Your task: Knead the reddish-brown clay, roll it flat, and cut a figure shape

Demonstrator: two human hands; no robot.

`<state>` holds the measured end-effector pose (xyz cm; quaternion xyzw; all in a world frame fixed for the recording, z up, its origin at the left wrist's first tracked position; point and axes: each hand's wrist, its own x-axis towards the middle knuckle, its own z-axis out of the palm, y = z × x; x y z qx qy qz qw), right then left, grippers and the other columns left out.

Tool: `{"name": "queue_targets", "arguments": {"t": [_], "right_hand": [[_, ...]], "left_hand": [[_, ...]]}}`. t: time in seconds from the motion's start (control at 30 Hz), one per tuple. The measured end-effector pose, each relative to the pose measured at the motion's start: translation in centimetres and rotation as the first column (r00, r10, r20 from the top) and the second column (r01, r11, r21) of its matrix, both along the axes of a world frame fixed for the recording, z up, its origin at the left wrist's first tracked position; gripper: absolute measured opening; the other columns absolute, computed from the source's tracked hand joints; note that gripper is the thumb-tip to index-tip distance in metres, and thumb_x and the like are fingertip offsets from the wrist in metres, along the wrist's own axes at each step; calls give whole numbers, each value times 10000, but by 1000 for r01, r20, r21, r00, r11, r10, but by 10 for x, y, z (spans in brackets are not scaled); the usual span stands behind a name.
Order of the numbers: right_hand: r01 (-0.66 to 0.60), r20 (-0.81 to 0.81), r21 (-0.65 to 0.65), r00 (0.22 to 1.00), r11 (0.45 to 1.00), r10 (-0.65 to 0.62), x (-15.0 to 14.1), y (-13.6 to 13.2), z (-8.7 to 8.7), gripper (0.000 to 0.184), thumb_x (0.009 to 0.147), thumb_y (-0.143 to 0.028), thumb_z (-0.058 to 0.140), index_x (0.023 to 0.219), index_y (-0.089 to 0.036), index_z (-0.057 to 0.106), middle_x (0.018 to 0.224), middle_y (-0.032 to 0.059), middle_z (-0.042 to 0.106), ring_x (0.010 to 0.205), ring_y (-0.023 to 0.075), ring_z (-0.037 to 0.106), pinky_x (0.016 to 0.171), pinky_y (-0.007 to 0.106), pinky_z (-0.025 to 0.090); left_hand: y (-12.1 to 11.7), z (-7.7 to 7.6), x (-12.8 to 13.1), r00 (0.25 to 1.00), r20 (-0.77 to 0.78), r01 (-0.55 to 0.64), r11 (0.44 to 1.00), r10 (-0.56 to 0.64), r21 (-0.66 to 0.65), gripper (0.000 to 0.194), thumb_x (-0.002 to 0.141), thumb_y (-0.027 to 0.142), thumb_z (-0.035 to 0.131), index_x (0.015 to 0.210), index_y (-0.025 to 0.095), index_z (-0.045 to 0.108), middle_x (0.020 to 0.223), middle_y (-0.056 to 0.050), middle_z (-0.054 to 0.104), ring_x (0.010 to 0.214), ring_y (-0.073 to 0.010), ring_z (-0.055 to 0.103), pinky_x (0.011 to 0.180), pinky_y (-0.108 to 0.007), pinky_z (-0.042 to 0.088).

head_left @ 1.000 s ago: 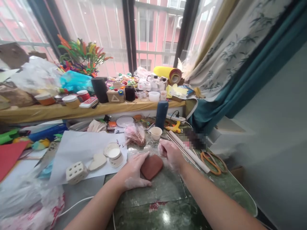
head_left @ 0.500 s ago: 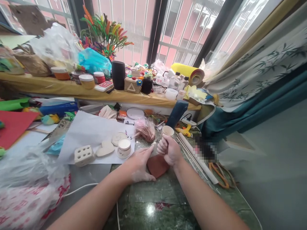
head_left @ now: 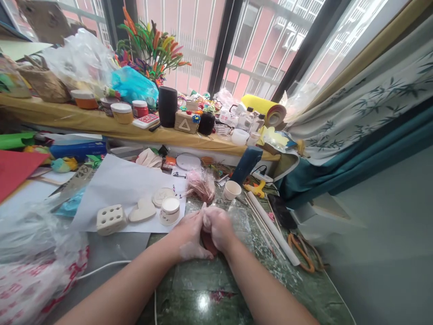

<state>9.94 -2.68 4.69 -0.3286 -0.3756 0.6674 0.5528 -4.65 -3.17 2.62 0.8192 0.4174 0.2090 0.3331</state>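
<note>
My left hand lies along the left side of a reddish-brown block on the green table, thumb at the near side and fingers at the far side, gripping it. My right hand is curled over the top of the block, its fingers closed against the left hand; whatever it holds is hidden. Whitish residue coats both hands. Most of the block is covered by the hands. Beyond the right hand stands a small paper cup. A lidded white jar stands left of the hands.
White paper bears a white dice-shaped block, a heart-shaped piece and a round piece. To the right lie a white tube, thin sticks, a phone, scissors and a yellow glue gun.
My right hand has moved left and toward me, from in front of the paper cup to over the brown block. The cup is now fully visible. The view has shifted slightly.
</note>
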Motion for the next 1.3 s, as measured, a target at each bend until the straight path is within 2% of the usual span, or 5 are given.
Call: {"name": "queue_targets", "arguments": {"t": [0.3, 0.5, 0.77, 1.0, 1.3], "right_hand": [[20, -41, -26, 999, 999, -21, 11, -12, 5, 448, 830, -356, 629, 476, -222, 389, 407, -89, 305, 392, 68, 192, 426, 256, 168], [-88, 11, -23, 996, 996, 88, -12, -18, -1, 412, 784, -345, 677, 467, -210, 449, 402, -76, 355, 381, 66, 231, 418, 259, 143], [-87, 12, -19, 996, 996, 87, -7, -38, -5, 444, 808, -375, 652, 473, -225, 403, 406, -83, 330, 379, 66, 221, 421, 264, 147], [-123, 81, 24, 989, 992, 120, 4, -59, -5, 453, 823, -391, 668, 466, -212, 455, 415, -57, 375, 401, 76, 282, 436, 270, 189], [124, 109, -47, 987, 991, -119, 47, -20, 0, 436, 816, -388, 674, 497, -217, 432, 392, -93, 330, 365, 61, 224, 401, 242, 183]], "left_hand": [[2, 3, -1, 997, 14, 82, 997, -82, -4, 1556, 443, 400, 953, 1616, 179, -44, 1572, -217, 399, 1458, -440, 335, 1168, -546, 311], [2, 19, -16, 995, 88, 68, 966, -48, -248, 1359, 615, 302, 830, 1610, 183, -87, 1571, -170, 427, 1398, -350, 473, 1128, -429, 409], [11, 14, -25, 973, 154, 206, 951, -173, -233, 988, 630, 90, 545, 1576, 240, 304, 1553, -51, 479, 1426, -292, 449, 1190, -430, 342], [7, 20, -13, 979, 163, 140, 982, -119, -123, 348, 929, 267, 487, 1228, 266, 666, 1229, -30, 709, 1179, -238, 626, 1063, -393, 462], [1, 15, -4, 986, 17, 165, 977, -168, 133, 352, 896, 250, 588, 1234, 279, 680, 1284, -63, 672, 1209, -284, 587, 1086, -456, 421]]}}
